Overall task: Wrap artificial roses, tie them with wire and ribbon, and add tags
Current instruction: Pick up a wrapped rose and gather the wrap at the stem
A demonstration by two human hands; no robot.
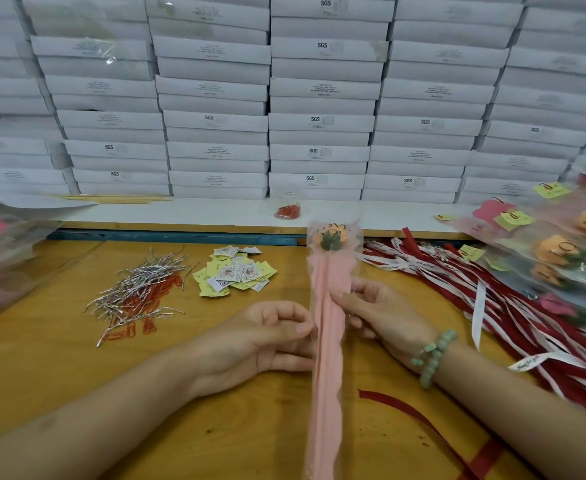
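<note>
- The wrapped rose [329,306] lies lengthwise between my two hands. Its orange bloom points away from me and its pink sleeve runs down to the near edge of the worktop [215,427].
- My left fingers [300,328] are curled, with thumb and forefinger pinching the sleeve's left edge about halfway along.
- My right fingers [347,301] are clamped on the right edge a little nearer the bloom, the thumb lying across the front of the sleeve.
- A green bead bracelet [433,358] sits on my right wrist.
- Left of the rose, well apart from it, is a heap of silver wire ties [142,285] over red paper clips [146,308].
- A pile of tags [236,273] lies between that heap and the rose.
- Red and white ribbons [492,299] fan out on my right, with finished roses [561,258] beyond them.
- Stacked white boxes [319,123] fill the back.
</note>
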